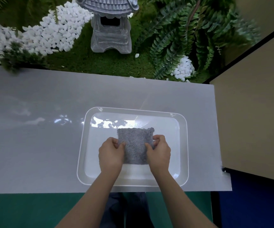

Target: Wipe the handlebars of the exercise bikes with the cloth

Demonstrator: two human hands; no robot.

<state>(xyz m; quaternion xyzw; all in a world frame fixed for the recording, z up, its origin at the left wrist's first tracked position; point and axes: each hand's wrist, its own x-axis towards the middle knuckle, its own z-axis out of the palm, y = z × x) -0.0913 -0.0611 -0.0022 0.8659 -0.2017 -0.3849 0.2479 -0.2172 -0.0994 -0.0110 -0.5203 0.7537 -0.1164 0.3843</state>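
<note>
A folded grey cloth [135, 142] lies in a white tray [184, 145] on a white table. My left hand [110, 155] pinches the cloth's left edge with curled fingers and thumb. My right hand [159, 153] pinches its right edge in the same way. Both hands sit over the tray's near half. No exercise bike or handlebar is in view.
The white table [34, 129] spreads wide to the left of the tray. Behind it lies a garden display with a stone lantern [110, 27], white pebbles [50, 32] and ferns [182, 38]. A beige partition [251, 112] stands at the right. The floor below is green.
</note>
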